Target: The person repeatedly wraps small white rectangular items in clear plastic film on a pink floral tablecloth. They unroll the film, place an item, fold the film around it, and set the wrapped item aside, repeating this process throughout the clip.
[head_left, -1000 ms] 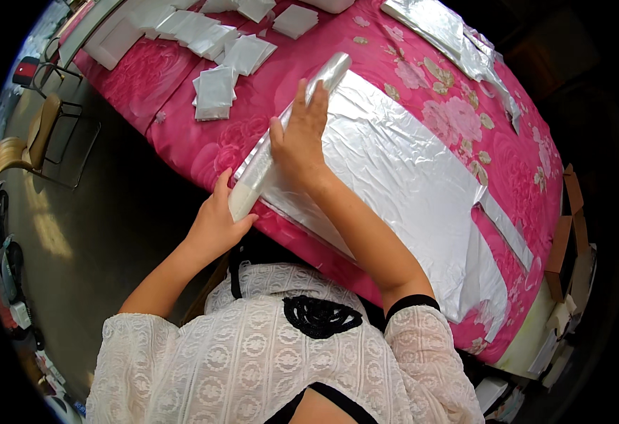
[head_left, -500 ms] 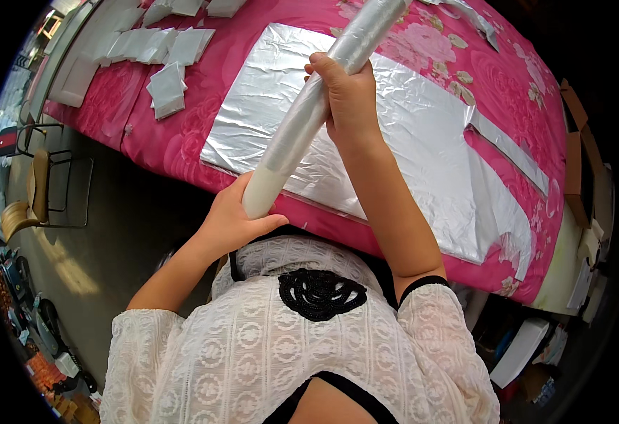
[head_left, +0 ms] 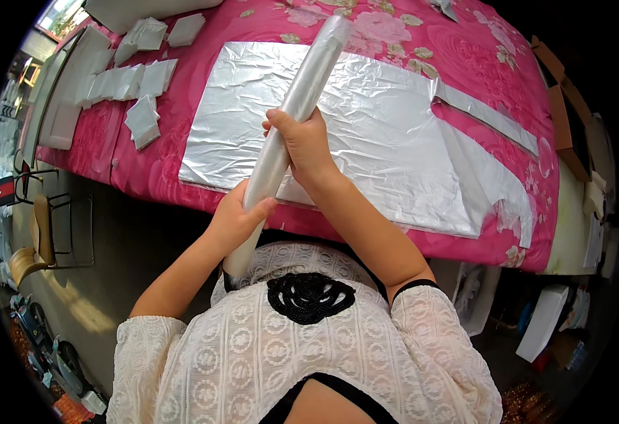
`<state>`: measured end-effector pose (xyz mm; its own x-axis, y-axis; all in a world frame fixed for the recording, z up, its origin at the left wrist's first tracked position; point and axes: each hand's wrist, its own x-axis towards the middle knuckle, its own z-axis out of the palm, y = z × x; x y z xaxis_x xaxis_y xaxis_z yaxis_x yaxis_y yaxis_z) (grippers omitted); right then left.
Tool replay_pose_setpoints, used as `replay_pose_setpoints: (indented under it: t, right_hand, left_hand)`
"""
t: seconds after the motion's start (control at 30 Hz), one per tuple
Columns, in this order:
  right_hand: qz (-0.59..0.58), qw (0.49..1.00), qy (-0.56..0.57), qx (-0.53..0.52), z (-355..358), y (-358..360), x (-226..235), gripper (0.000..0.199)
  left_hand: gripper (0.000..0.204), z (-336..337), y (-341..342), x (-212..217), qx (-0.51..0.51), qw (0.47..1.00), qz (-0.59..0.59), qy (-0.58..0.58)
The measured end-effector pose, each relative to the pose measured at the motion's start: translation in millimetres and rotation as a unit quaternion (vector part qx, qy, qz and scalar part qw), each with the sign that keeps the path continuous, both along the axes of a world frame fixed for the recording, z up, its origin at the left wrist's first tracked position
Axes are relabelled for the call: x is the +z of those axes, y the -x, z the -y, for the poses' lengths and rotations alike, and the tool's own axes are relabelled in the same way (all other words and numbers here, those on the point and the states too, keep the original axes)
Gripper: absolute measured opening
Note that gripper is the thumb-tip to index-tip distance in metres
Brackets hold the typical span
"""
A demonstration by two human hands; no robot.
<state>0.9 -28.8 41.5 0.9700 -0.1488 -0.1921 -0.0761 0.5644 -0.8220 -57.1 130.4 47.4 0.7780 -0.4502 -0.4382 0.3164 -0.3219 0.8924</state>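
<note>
A long roll of clear plastic film (head_left: 308, 74) slants across in front of me, its far end over the table and its near end close to my body. My left hand (head_left: 237, 220) is closed round its lower part. Higher up, my right hand (head_left: 302, 145) grips the middle, thumb across the front. Beneath and beyond the roll lies a stack of silvery plastic sheeting (head_left: 387, 155), wrinkled and spread flat, with a torn, ragged right edge. A narrow folded silvery strip (head_left: 489, 116) lies at its right side.
The table wears a pink flowered cloth (head_left: 147, 162). Several small white folded packets (head_left: 143, 120) lie at the left, near a white tray-like box (head_left: 76, 92). Cardboard boxes (head_left: 571, 134) stand at the right. A chair (head_left: 37, 240) is on the floor at left.
The roll has come down toward my body and to the left, its near end now lower. Both hands stay on it, the left now farther from the near end. The view has shifted slightly.
</note>
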Motion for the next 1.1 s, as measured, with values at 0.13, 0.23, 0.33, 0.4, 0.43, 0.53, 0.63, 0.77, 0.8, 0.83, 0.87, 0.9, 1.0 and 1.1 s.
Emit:
replay_pose_setpoints:
  t: [0.13,0.23,0.33,0.4,0.43,0.53,0.63,0.77,0.8,0.83,0.87,0.9,1.0,1.1]
  right_hand:
    - [-0.025,0.998,-0.049,-0.033,36,-19,-19,0.047]
    - [-0.026,0.992,0.066,-0.104,99,-47,-38,0.049]
    - [-0.041,0.973,0.221,-0.052,142,-48,-25,0.044]
    - [-0.061,0.959,0.274,0.047,153,-45,-18,0.031]
    - [-0.07,0.95,0.293,0.084,154,-43,-13,0.029]
    - [-0.088,0.92,0.337,0.178,148,-39,-4,0.023]
    - [-0.057,0.901,0.317,0.292,149,-43,-4,0.02]
    - [-0.038,0.911,0.339,0.231,149,-47,-16,0.023]
    - [-0.034,0.905,0.363,0.22,158,-48,-19,0.023]
    - [-0.031,0.904,0.395,0.162,171,-51,-23,0.023]
    - [-0.027,0.899,0.426,0.102,190,-54,-26,0.023]
    - [-0.025,0.888,0.454,0.062,221,-56,-31,0.022]
    - [-0.092,0.897,0.427,-0.061,301,-47,-35,0.017]
    - [-0.076,0.866,0.484,-0.103,358,-38,-46,0.022]
  left_hand:
    - [0.06,-22,0,-4,-0.034,0.982,-0.179,0.047]
    - [0.068,-38,9,-15,-0.076,0.971,-0.216,0.066]
    - [0.058,-44,13,-10,-0.096,0.962,-0.244,0.077]
    - [0.068,-46,17,-13,-0.098,0.963,-0.24,0.081]
    - [0.073,-46,18,-14,-0.099,0.963,-0.238,0.082]
    - [0.073,-46,19,-14,-0.098,0.961,-0.244,0.08]
    - [0.071,-49,20,-18,-0.096,0.962,-0.245,0.077]
    - [0.064,-50,24,-21,-0.089,0.973,-0.207,0.044]
    - [0.061,-48,23,-18,-0.093,0.974,-0.204,0.033]
    - [0.059,-49,22,-15,-0.097,0.975,-0.201,0.023]
    - [0.047,-53,21,-16,-0.108,0.968,-0.223,0.032]
    - [0.048,-58,19,-13,-0.127,0.963,-0.234,0.029]
    - [0.051,-78,15,-7,-0.174,0.95,-0.258,0.018]
    - [0.052,-107,1,-1,-0.251,0.935,-0.25,0.007]
